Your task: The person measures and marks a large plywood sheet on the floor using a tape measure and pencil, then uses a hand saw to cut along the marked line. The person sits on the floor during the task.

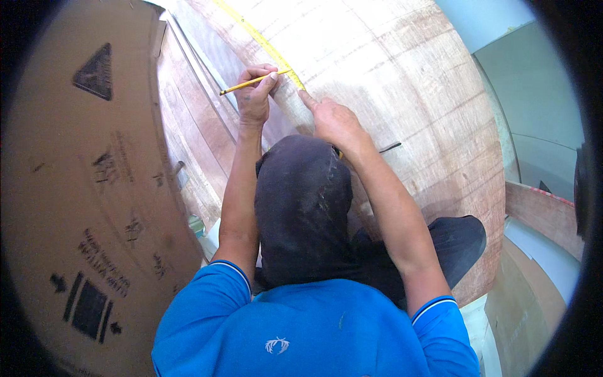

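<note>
My left hand (257,91) pinches a yellow pencil (242,85), its tip lying at the edge of a yellow tape measure (267,45). The blade runs from the far edge of a pale plywood sheet (402,81) down to my right hand (339,122). My right index finger is stretched out and presses on the blade's near end, while the other fingers curl under and are mostly hidden. A small patch of yellow shows beside my raised knee, below the right wrist; I cannot tell what it belongs to.
My knee in dark trousers (301,213) rises close below both hands. A thin dark stick-like thing (391,147) lies on the plywood, right of my forearm. A large printed cardboard box (125,207) stands at left, beside wooden boards (188,113). More boards (543,210) lie at right.
</note>
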`<act>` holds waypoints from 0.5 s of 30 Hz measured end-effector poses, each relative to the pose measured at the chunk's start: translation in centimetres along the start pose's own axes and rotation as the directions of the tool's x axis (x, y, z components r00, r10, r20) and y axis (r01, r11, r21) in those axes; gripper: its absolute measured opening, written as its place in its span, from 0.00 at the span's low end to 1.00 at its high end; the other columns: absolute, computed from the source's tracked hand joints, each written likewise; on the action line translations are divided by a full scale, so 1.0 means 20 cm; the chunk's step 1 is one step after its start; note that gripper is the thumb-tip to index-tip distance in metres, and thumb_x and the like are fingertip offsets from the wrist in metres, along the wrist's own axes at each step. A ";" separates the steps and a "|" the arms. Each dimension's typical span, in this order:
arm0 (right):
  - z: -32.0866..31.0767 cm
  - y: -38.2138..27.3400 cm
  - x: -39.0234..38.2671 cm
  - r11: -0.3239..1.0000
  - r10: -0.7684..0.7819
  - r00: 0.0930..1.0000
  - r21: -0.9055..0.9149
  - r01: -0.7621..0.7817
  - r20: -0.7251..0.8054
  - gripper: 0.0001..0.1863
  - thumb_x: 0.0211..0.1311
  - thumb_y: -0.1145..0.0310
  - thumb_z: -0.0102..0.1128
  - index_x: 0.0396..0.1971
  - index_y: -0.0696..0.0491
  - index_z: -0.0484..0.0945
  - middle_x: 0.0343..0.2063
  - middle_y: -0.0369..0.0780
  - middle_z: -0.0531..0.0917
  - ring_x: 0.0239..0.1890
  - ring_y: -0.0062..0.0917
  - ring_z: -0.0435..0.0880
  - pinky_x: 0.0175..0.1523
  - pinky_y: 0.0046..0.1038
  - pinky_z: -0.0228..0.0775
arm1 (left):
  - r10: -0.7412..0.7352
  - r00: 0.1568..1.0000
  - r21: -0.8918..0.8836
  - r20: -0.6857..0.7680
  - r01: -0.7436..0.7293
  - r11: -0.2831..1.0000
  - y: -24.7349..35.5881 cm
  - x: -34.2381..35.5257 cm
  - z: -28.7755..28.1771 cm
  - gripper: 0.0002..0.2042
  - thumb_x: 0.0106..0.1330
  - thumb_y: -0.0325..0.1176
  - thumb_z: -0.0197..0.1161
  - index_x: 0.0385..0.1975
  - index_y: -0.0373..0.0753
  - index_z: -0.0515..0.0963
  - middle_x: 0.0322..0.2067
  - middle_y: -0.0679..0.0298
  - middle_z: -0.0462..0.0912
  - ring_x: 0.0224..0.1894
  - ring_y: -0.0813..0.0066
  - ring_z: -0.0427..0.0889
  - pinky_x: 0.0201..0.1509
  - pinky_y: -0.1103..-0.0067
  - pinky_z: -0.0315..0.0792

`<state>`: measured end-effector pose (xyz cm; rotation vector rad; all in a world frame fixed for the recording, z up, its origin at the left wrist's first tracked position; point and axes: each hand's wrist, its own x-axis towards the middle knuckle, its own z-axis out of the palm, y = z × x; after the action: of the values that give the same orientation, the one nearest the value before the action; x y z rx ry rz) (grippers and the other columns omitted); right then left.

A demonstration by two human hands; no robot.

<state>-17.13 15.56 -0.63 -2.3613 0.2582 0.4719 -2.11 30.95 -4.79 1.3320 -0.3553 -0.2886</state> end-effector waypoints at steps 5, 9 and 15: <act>-0.03 0.01 0.00 1.000 0.018 0.999 -0.008 -0.018 0.032 0.52 0.53 0.58 0.75 0.79 0.39 0.58 0.50 0.53 0.84 0.52 0.49 0.86 0.56 0.47 0.80 | 0.002 1.000 0.142 0.027 -0.006 0.990 0.05 0.00 0.03 0.05 0.65 0.22 0.69 0.30 0.35 0.78 0.36 0.60 0.85 0.33 0.79 0.81 0.38 0.82 0.75; 0.00 0.02 0.01 1.000 0.000 1.000 0.017 0.000 -0.008 0.53 0.53 0.57 0.75 0.79 0.37 0.57 0.53 0.52 0.83 0.55 0.47 0.85 0.58 0.47 0.79 | -0.027 0.996 0.251 0.086 0.005 0.968 0.06 0.01 0.02 0.06 0.64 0.23 0.68 0.27 0.35 0.77 0.33 0.61 0.84 0.30 0.80 0.78 0.35 0.82 0.73; -0.04 0.01 0.01 0.998 0.049 0.996 0.028 -0.051 0.068 0.53 0.53 0.54 0.75 0.79 0.36 0.57 0.55 0.53 0.82 0.57 0.49 0.84 0.61 0.47 0.78 | -0.028 0.994 0.283 0.104 -0.003 0.959 0.01 0.00 0.01 0.07 0.63 0.23 0.67 0.26 0.36 0.75 0.34 0.60 0.84 0.29 0.81 0.77 0.33 0.81 0.72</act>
<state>-16.76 14.92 -0.26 -2.3098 0.2911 0.5669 -2.11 30.79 -4.55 1.6044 -0.4927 -0.3293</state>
